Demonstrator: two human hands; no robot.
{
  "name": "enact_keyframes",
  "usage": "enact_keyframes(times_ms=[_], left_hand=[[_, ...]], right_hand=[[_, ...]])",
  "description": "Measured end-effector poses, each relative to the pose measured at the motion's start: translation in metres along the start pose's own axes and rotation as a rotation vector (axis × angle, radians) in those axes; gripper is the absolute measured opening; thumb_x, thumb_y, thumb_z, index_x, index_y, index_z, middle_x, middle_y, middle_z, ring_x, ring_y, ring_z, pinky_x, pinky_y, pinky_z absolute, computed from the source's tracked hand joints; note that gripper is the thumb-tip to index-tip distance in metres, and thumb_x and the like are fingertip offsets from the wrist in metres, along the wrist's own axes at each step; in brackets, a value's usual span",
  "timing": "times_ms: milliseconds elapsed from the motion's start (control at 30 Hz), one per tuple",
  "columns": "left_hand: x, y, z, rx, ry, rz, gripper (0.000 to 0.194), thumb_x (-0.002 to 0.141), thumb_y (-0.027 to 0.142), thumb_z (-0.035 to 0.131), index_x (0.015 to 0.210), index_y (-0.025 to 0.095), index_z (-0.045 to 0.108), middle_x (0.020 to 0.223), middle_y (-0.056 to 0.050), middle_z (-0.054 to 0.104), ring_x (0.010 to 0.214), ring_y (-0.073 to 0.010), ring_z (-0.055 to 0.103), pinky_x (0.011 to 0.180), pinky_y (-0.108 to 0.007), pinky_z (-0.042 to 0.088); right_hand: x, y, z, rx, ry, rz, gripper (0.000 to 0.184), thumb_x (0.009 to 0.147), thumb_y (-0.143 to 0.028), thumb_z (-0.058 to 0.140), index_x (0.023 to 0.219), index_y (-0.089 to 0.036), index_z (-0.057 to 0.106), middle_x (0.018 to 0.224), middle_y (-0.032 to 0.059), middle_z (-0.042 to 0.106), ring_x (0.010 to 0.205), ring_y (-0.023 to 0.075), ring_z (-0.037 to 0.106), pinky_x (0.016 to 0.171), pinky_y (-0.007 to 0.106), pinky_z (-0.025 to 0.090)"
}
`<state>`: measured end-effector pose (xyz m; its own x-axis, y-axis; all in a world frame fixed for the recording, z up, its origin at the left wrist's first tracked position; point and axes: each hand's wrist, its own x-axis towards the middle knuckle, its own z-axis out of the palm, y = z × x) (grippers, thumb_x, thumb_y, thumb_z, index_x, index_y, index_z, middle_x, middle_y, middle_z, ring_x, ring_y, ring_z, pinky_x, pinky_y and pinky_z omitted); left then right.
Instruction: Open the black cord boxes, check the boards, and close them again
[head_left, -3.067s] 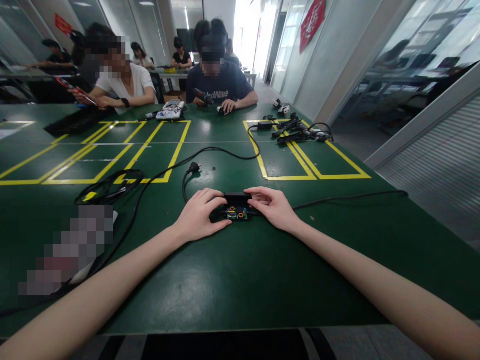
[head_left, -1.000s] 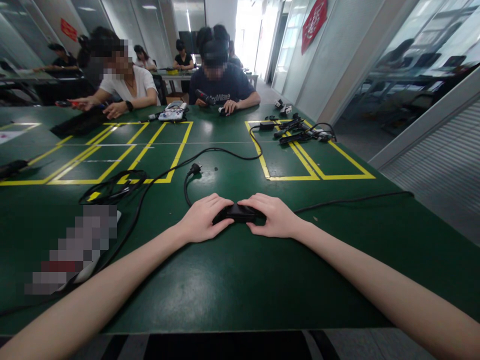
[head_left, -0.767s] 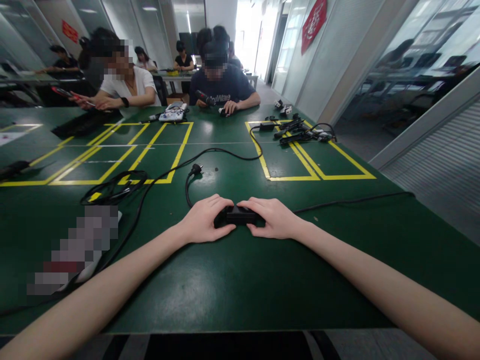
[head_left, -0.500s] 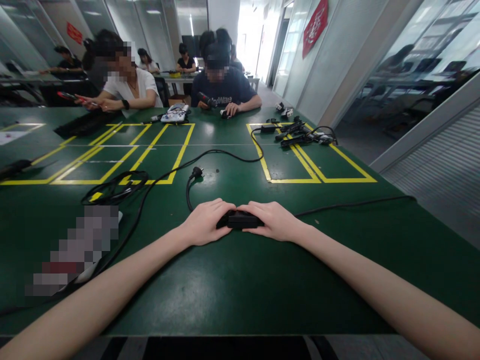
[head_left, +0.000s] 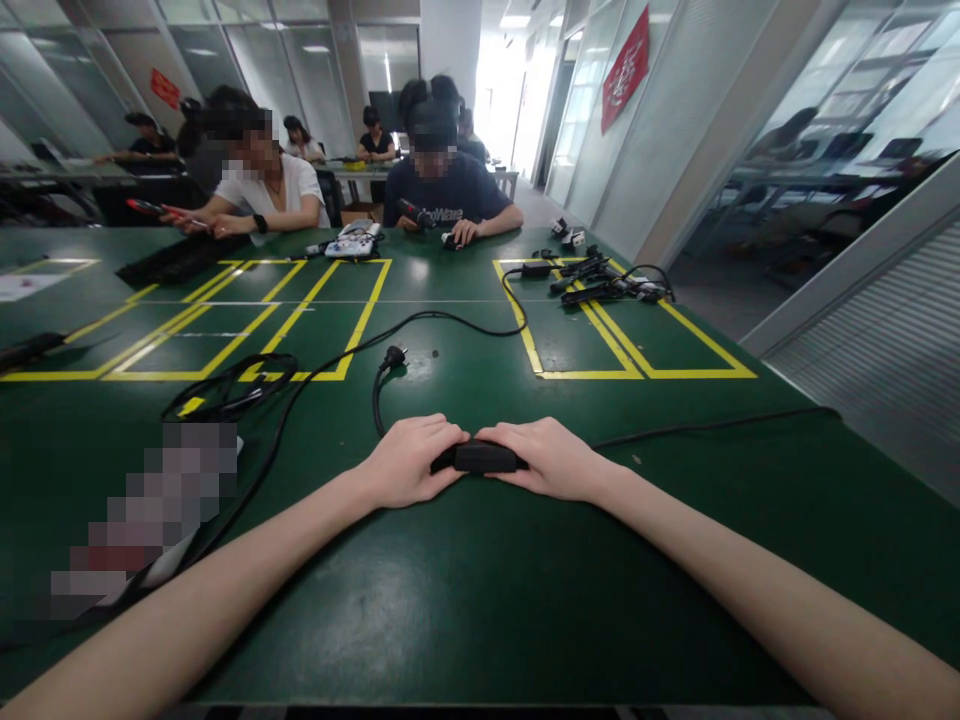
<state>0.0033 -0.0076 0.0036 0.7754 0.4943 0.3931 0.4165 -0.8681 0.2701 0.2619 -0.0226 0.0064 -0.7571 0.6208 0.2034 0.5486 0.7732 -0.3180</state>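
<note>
A black power adapter [head_left: 486, 458] is gripped at both ends, low over the green table [head_left: 420, 590]. My left hand [head_left: 415, 460] closes round its left end, with fingers on the far side and thumb on the near side. Round the right end my right hand [head_left: 545, 458] is closed in the same way. The case looks shut, with no circuit board showing. Beyond my left hand a black cord ends in a mains plug [head_left: 394, 357]. Another black cable [head_left: 712, 425] runs off to the right from beside my right hand.
A coiled black cable [head_left: 232, 388] and a blurred-out power strip [head_left: 161, 510] lie at the left. Yellow tape marks boxes farther off. A pile of black adapters and cords [head_left: 600, 280] lies back right. Two people sit across the table, one holding a dark tool [head_left: 412, 212].
The adapter stood open earlier with its green circuit board showing; now its black case is closed over it. Both hands have shifted round its ends. The view has tilted slightly upward.
</note>
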Motion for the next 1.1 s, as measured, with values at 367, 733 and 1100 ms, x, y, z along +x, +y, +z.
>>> enact_keyframes(times_ms=[367, 733, 1100], left_hand=[[0.0029, 0.0048, -0.0027, 0.068, -0.054, 0.011, 0.035, 0.103, 0.047, 0.049, 0.096, 0.018, 0.066, 0.080, -0.006, 0.067, 0.077, -0.0212, 0.061, 0.070, -0.033, 0.050], [0.0038, 0.0050, -0.0013, 0.155, -0.076, 0.030, 0.040, 0.106, 0.051, 0.044, 0.107, 0.017, 0.065, 0.091, -0.008, 0.070, 0.084, -0.0224, 0.065, 0.074, -0.034, 0.051], [0.0046, 0.0072, -0.0009, 0.159, -0.070, 0.050, 0.034, 0.107, 0.044, 0.044, 0.116, 0.016, 0.062, 0.105, -0.010, 0.072, 0.091, -0.0236, 0.066, 0.079, -0.035, 0.053]], right_hand=[[-0.0017, -0.0013, 0.0023, -0.095, 0.048, -0.046, 0.037, 0.102, -0.044, 0.056, 0.126, -0.017, 0.062, 0.101, 0.0104, 0.076, 0.087, 0.0236, 0.073, 0.071, 0.031, 0.049], [-0.0016, -0.0020, 0.0003, -0.100, 0.055, -0.034, 0.039, 0.101, -0.044, 0.057, 0.127, -0.016, 0.063, 0.102, 0.0097, 0.077, 0.088, 0.0229, 0.074, 0.070, 0.030, 0.046], [0.0011, -0.0049, 0.0005, -0.174, 0.038, 0.002, 0.043, 0.101, -0.047, 0.056, 0.128, -0.014, 0.062, 0.101, 0.0105, 0.077, 0.087, 0.0238, 0.074, 0.068, 0.030, 0.044]])
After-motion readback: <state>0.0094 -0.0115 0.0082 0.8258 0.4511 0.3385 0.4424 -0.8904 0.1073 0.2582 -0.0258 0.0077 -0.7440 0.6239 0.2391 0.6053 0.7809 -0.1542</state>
